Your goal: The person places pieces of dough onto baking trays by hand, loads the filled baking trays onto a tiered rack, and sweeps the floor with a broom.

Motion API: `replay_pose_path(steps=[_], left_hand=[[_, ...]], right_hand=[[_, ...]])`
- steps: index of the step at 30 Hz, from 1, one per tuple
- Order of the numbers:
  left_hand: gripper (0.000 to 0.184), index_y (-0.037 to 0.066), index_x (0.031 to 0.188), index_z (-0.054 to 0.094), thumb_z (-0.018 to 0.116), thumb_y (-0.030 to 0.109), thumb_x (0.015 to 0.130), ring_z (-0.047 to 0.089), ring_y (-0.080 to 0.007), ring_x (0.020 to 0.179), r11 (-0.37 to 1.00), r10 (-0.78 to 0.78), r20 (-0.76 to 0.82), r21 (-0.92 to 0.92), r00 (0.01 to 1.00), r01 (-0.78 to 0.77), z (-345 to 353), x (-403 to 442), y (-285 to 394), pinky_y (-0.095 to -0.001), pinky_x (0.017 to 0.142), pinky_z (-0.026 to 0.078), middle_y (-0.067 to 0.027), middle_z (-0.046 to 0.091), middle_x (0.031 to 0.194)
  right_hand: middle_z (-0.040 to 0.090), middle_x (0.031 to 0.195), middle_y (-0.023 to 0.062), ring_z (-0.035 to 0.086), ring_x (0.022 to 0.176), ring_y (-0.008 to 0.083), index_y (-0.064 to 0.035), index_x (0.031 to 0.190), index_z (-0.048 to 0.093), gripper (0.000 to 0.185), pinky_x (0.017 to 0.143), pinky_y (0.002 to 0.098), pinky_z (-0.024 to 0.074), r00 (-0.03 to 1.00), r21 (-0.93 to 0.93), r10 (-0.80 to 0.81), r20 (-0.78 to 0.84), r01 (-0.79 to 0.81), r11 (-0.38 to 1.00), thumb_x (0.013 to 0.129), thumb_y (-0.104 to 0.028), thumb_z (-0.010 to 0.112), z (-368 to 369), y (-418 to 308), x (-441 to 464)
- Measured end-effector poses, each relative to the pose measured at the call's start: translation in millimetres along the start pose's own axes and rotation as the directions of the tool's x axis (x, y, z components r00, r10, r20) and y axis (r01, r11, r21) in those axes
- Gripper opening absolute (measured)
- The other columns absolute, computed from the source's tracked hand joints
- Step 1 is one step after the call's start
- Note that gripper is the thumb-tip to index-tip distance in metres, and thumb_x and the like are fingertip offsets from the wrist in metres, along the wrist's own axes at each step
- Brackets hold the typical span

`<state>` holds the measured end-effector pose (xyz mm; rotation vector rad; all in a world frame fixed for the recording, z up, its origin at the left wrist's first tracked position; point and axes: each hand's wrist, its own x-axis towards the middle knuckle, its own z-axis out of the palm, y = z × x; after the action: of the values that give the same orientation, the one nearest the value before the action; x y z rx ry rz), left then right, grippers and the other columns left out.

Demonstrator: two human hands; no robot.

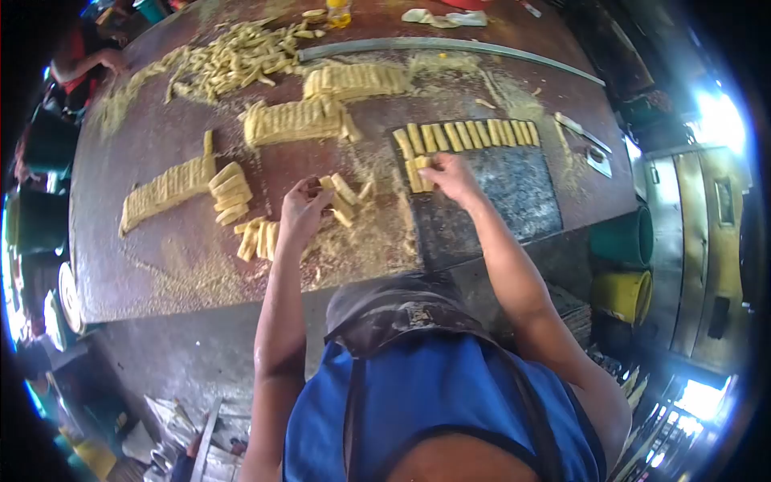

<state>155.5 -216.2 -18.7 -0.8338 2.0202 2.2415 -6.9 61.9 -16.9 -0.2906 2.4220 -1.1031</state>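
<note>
My right hand point(454, 178) is at the dark baking sheet point(506, 193), fingers closed on a dough stick point(424, 174) at the left end of a second row. Above it, a full row of dough sticks point(466, 136) runs along the sheet's far edge. My left hand point(303, 213) is over the table, its fingers closed at a loose dough stick point(326, 183). Beside those fingertips lie a few more loose sticks point(345, 189). Just left of my left wrist is a small group of sticks point(257, 239), partly hidden by the forearm.
Stacked rows of dough sticks point(293, 120) and a heap of dough pieces point(245, 58) cover the table's far left. A long metal bar point(450, 45) lies across the back. Right of the sheet are a knife point(580, 131) and a scraper point(598, 161). Another person's hand point(111, 60) is at far left.
</note>
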Motion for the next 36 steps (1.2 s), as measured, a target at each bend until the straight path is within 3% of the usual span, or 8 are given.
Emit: replay_pose_path(steps=[6,11,13,21,29,31,33,36], left_hand=[[0.041,0.004,0.126,0.063,0.063,0.03,0.094,0.071,-0.0245,0.092,0.84,-0.004,0.226,0.53,0.974,-0.119,126,17,38,-0.0372,0.082,0.057,-0.0151,0.07,0.112],[0.04,0.015,0.121,0.067,0.067,0.036,0.087,0.068,-0.0338,0.101,0.687,-0.011,0.24,0.707,0.971,-0.167,203,51,26,-0.044,0.09,0.053,-0.0182,0.069,0.111],[0.038,0.013,0.118,0.066,0.067,0.034,0.086,0.068,-0.035,0.102,0.542,0.167,0.14,0.814,0.976,-0.209,215,58,19,-0.0467,0.088,0.053,-0.0184,0.07,0.108],[0.046,0.015,0.123,0.066,0.076,0.033,0.082,0.065,-0.029,0.101,0.19,0.368,0.299,0.903,0.881,-0.386,220,18,11,-0.0435,0.089,0.052,-0.009,0.069,0.105],[0.039,0.016,0.117,0.07,0.078,0.028,0.081,0.067,-0.0259,0.099,0.308,0.58,0.154,0.868,0.8,-0.391,207,2,10,-0.0417,0.087,0.054,-0.0085,0.07,0.106],[0.04,0.014,0.119,0.068,0.076,0.032,0.084,0.066,-0.0234,0.104,0.542,0.452,-0.054,0.81,0.89,-0.226,175,-6,15,-0.0376,0.09,0.055,-0.0076,0.069,0.117],[0.031,0.015,0.117,0.069,0.071,0.03,0.089,0.07,-0.0207,0.093,0.413,0.55,-0.191,0.908,0.813,-0.066,108,-6,-12,-0.033,0.079,0.059,-0.0071,0.072,0.11],[0.05,0.008,0.116,0.069,0.079,0.042,0.08,0.067,-0.0279,0.107,0.496,0.12,-0.47,0.791,0.874,0.357,46,-16,7,-0.0397,0.092,0.052,-0.0121,0.072,0.113]], right_hand=[[0.072,0.077,0.0122,0.07,0.067,0.0199,-0.0018,0.095,0.072,0.032,0.064,0.033,0.0576,0.968,-0.1,0.234,-0.095,-0.243,0.965,0.077,-0.026,0.084,-40,24,14],[0.066,0.061,0.0078,0.065,0.053,0.0161,-0.0015,0.085,0.071,0.029,0.052,0.0325,0.0544,0.999,-0.258,-0.008,-0.053,-0.006,0.966,0.077,-0.027,0.082,-50,43,22],[0.068,0.065,0.0087,0.065,0.056,0.0156,-0.0008,0.089,0.07,0.027,0.052,0.0316,0.0535,0.992,0.004,0.122,0.018,-0.122,0.992,0.079,-0.024,0.08,-65,36,16],[0.072,0.078,0.0132,0.07,0.069,0.0233,-0.0051,0.092,0.071,0.027,0.067,0.0368,0.0553,0.989,-0.095,-0.139,0.055,0.144,0.985,0.075,-0.021,0.084,-77,76,36],[0.072,0.078,0.011,0.07,0.069,0.0212,-0.0041,0.088,0.071,0.023,0.064,0.035,0.0537,0.976,-0.126,-0.214,-0.04,0.208,0.97,0.084,-0.026,0.076,-84,60,30],[0.074,0.083,0.0113,0.069,0.067,0.0187,-0.0054,0.093,0.072,0.022,0.062,0.033,0.0542,0.944,-0.051,-0.317,-0.088,0.313,0.948,0.088,-0.026,0.07,-77,53,28],[0.074,0.084,0.0096,0.067,0.061,0.0133,-0.0065,0.097,0.073,0.019,0.055,0.0293,0.055,0.944,-0.171,-0.323,0.067,0.33,0.928,0.09,-0.024,0.068,-63,44,30],[0.075,0.087,0.0072,0.061,0.052,0.0075,-0.0083,0.098,0.074,0.016,0.046,0.0226,0.0516,0.918,-0.125,-0.369,0.146,0.387,0.914,0.093,-0.02,0.064,-25,-6,20]])
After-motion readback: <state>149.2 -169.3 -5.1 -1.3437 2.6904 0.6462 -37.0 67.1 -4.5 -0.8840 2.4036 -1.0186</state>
